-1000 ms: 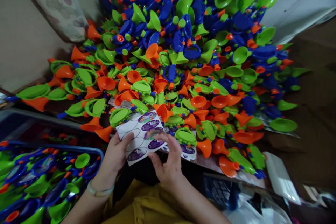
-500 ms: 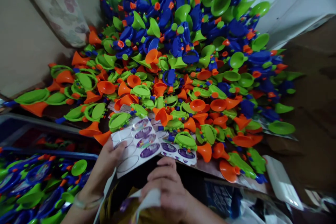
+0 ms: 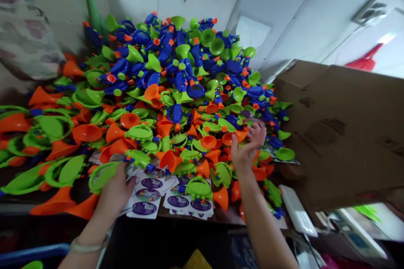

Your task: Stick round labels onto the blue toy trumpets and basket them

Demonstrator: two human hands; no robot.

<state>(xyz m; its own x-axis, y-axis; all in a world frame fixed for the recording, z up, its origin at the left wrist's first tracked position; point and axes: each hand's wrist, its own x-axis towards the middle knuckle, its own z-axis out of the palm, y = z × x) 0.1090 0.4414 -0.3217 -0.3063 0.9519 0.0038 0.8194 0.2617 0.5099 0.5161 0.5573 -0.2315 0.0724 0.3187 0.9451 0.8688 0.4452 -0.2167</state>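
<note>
My right hand [image 3: 248, 147] reaches out over orange and green toy trumpets [image 3: 222, 175], its fingers spread apart. A small purplish, shiny patch shows by its fingertips, too blurred to name. At the left edge of a sticker sheet [image 3: 147, 195] rests my left hand [image 3: 115, 191], its thumb away from the fingers. The fingertips are close to a green oval-bodied trumpet [image 3: 104, 176] and partly hidden, so I cannot tell whether they grip anything. The sheet carries purple and colourful oval stickers. Beside it lie more sticker sheets [image 3: 176, 202], with a green trumpet [image 3: 198, 188] on top.
Blue and green trumpets [image 3: 179, 50] are heaped high against the back wall. On the right stands a big cardboard box [image 3: 344, 134], with a white plastic block [image 3: 298, 210] near the front edge. A flowered cloth [image 3: 28, 33] hangs at the left.
The sticker sheet has gone from my raised left hand down onto the table. My right hand has moved forward and right from my lap, where it held white paper. The view has tilted up.
</note>
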